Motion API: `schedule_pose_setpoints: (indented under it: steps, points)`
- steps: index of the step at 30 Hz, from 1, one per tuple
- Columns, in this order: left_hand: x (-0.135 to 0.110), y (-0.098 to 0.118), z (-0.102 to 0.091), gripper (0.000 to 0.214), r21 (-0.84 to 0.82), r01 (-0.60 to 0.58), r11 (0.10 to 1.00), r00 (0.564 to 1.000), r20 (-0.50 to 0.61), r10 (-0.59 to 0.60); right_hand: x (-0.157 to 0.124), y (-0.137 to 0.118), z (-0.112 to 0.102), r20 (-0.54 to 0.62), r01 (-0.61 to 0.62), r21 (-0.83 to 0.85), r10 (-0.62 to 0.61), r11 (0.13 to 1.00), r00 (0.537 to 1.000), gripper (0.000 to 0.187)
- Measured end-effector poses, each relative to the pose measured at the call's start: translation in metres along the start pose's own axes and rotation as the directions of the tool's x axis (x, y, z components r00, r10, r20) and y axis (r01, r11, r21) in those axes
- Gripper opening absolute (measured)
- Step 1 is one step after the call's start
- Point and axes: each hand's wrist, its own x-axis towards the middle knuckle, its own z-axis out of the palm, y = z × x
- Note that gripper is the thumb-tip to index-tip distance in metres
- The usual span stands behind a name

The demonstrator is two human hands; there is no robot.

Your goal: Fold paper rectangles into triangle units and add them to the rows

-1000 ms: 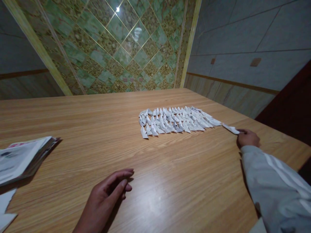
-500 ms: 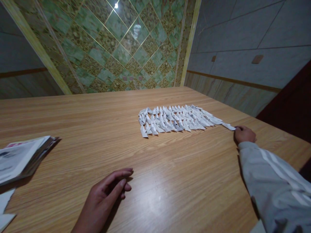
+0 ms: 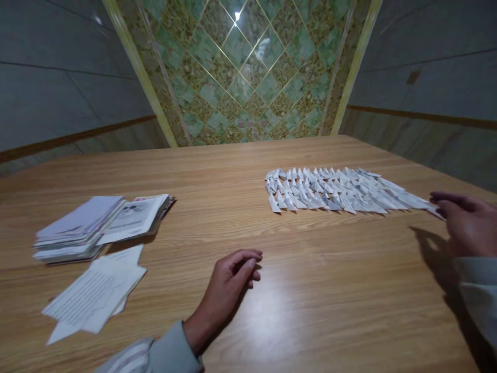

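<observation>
Small folded paper pieces [image 3: 310, 191] with pointed tips stand in several tight rows on the wooden table. The last piece at the right end of the front row [image 3: 437, 211] lies just by my right hand [image 3: 468, 223]. That hand is raised over the tabletop, its shadow below it, with thumb and fingers apart and nothing visible between them. My left hand [image 3: 235, 277] rests on the table nearer to me, fingers loosely bent and thumb apart from them. It holds nothing.
Left on the wooden table [image 3: 202, 207] lie a stack of papers [image 3: 77, 225], a printed pile [image 3: 135, 215] beside it, and loose printed sheets [image 3: 97, 295] in front. A patterned tile wall [image 3: 252, 77] stands behind the far edge.
My right hand has let go of the folded paper piece at the row's end and lifted off the table. The view has swung left, bringing the paper stack and sheets into sight.
</observation>
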Motion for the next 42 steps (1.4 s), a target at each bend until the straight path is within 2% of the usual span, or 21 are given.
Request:
schedule_pose_setpoints:
  steps: [2,3,4,6,9,10,11,12,13,15,17,19,21,24,27,30,42]
  points:
    - [0.0,0.0,0.001,0.023,-0.018,-0.013,1.0,1.0,-0.002,0.013,-0.038,-0.033,0.005,0.154,0.091,0.167,-0.117,0.982,0.981,0.025]
    - [0.0,0.0,0.002,0.023,-0.021,-0.026,0.999,1.0,0.0,0.026,-0.059,-0.048,0.009,0.236,0.116,0.236,-0.172,0.965,0.956,0.02]
    - [-0.001,0.002,0.002,0.022,-0.02,-0.029,0.999,1.0,-0.005,0.029,-0.082,-0.062,0.013,0.332,0.153,0.306,-0.256,0.94,0.908,0.017]
    - [-0.001,0.008,0.002,0.022,0.05,-0.076,0.996,0.997,0.003,0.076,-0.127,-0.08,0.023,0.467,0.235,0.427,-0.435,0.873,0.77,0.013]
    - [-0.001,0.028,-0.011,0.02,0.333,-0.251,0.909,0.968,0.08,0.238,-0.184,-0.086,0.041,0.581,0.309,0.561,-0.631,0.768,0.513,0.019]
    - [0.001,0.036,-0.02,0.021,0.44,-0.286,0.851,0.958,0.105,0.268,-0.197,-0.083,0.046,0.626,0.325,0.588,-0.671,0.741,0.398,0.021]
    - [0.003,0.045,-0.033,0.023,0.479,-0.294,0.827,0.954,0.093,0.285,-0.206,-0.078,0.05,0.659,0.338,0.614,-0.699,0.713,0.278,0.022]
    - [0.007,0.055,-0.048,0.026,0.519,-0.298,0.801,0.949,0.067,0.309,-0.212,-0.073,0.053,0.681,0.341,0.625,-0.704,0.702,0.2,0.022]
    - [0.011,0.064,-0.068,0.029,0.62,-0.311,0.721,0.942,0.098,0.321,-0.215,-0.067,0.056,0.696,0.339,0.625,-0.699,0.703,0.165,0.022]
    - [0.021,0.081,-0.113,0.037,0.783,-0.276,0.558,0.948,0.125,0.293,-0.216,-0.057,0.059,0.729,0.334,0.6,-0.669,0.727,0.146,0.024]
    - [0.03,0.094,-0.162,0.048,0.893,-0.151,0.425,0.976,0.066,0.207,-0.215,-0.051,0.061,0.743,0.338,0.591,-0.658,0.732,0.126,0.025]
    - [0.037,0.1,-0.207,0.058,0.918,-0.062,0.392,0.987,-0.003,0.163,-0.215,-0.049,0.062,0.742,0.357,0.595,-0.663,0.72,0.1,0.025]
    - [0.038,0.101,-0.243,0.063,0.931,0.012,0.365,0.991,-0.061,0.123,-0.216,-0.049,0.063,0.733,0.382,0.602,-0.675,0.701,0.084,0.025]
    - [0.034,0.094,-0.276,0.066,0.936,0.094,0.34,0.991,-0.121,0.061,-0.219,-0.049,0.063,0.726,0.406,0.604,-0.684,0.686,0.075,0.024]
    - [0.029,0.087,-0.292,0.063,0.932,0.117,0.342,0.991,-0.131,0.016,-0.219,-0.047,0.064,0.73,0.406,0.605,-0.681,0.686,0.062,0.025]
    - [0.029,0.086,-0.3,0.058,0.928,0.117,0.353,0.992,-0.127,0.006,-0.219,-0.044,0.065,0.737,0.392,0.606,-0.674,0.693,0.053,0.025]
    - [0.028,0.093,-0.298,0.05,0.903,0.151,0.402,0.988,-0.154,-0.025,-0.218,-0.04,0.067,0.743,0.39,0.604,-0.668,0.695,0.04,0.024]
